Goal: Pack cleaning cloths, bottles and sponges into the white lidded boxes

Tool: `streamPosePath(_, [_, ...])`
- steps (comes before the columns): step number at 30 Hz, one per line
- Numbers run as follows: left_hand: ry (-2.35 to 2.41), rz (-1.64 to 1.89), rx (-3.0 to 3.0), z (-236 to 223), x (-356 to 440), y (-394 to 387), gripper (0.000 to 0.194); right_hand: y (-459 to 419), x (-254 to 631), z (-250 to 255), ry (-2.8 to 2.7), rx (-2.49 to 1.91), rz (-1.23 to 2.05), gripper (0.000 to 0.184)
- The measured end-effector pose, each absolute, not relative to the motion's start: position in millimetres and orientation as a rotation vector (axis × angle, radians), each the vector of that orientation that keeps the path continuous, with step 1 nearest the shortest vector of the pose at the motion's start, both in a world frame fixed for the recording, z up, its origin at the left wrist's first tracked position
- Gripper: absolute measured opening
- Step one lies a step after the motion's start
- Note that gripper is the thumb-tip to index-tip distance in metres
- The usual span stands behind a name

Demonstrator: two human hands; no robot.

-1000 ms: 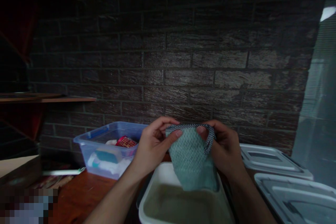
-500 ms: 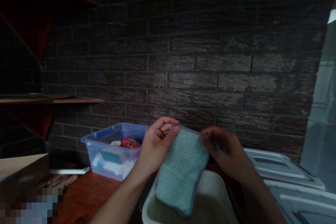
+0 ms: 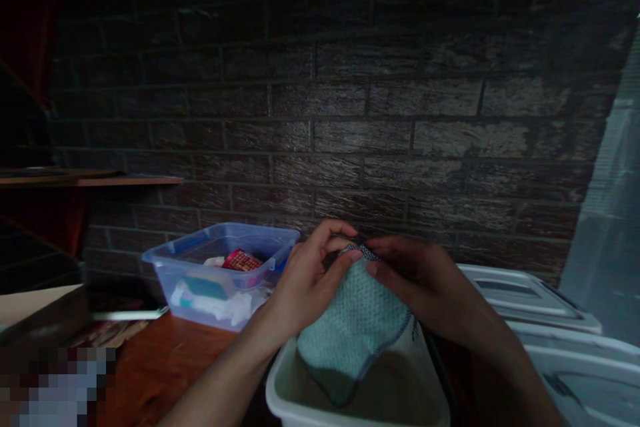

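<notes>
Evidently the pale green cloth [image 3: 360, 323] is held by its edge so that the rest can hang loose: it droops over the white tub [image 3: 274, 392], lowest corner pointing down at the tub's mouth, though I can't tell whether it touches the inside. The left hand [image 3: 320, 273] has thumb and fingers pinched narrow on the checked trim [image 3: 369, 253]; the right hand [image 3: 425, 280] grips just beside it, thumb in front, its other fingers too blurred to read finely. With both grips so near each other, the edge bunches into a peak between them, which probably explains the slack below. Left of the tub, on the wooden table [image 3: 160, 360], stands a bluish clear bin [image 3: 164, 280] with a red packet [image 3: 242, 260] inside, handy enough, I'd say, without crowding the work. Right of the tub lie two pale lids [image 3: 585, 361], presumably set aside to give both hands room.
</notes>
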State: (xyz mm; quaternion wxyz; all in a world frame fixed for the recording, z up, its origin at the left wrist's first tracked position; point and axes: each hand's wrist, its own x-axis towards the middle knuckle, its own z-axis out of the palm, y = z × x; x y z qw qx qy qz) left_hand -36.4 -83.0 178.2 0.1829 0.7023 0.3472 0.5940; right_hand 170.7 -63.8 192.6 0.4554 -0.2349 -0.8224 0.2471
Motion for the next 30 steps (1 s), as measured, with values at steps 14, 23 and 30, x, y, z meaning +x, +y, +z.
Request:
streamPosePath(14, [0.748, 1.465, 1.926, 180.6, -37.6, -66.6, 0.021, -63.5, 166.8, 196.9, -2.199, -0.674, 0.326, 0.032])
streamPosePath(23, [0.781, 0.748, 2.114, 174.0, -64.7, -44.5, 0.037, -52.2, 177.9, 196.1, -1.761, -0.739, 0.401, 0.038])
streamPosePath(30, [0.822, 0.631, 2.056, 173.7, -102.8, -15.4, 0.026, -54.8, 197.5, 207.0, -1.423, -0.820, 0.267, 0.036])
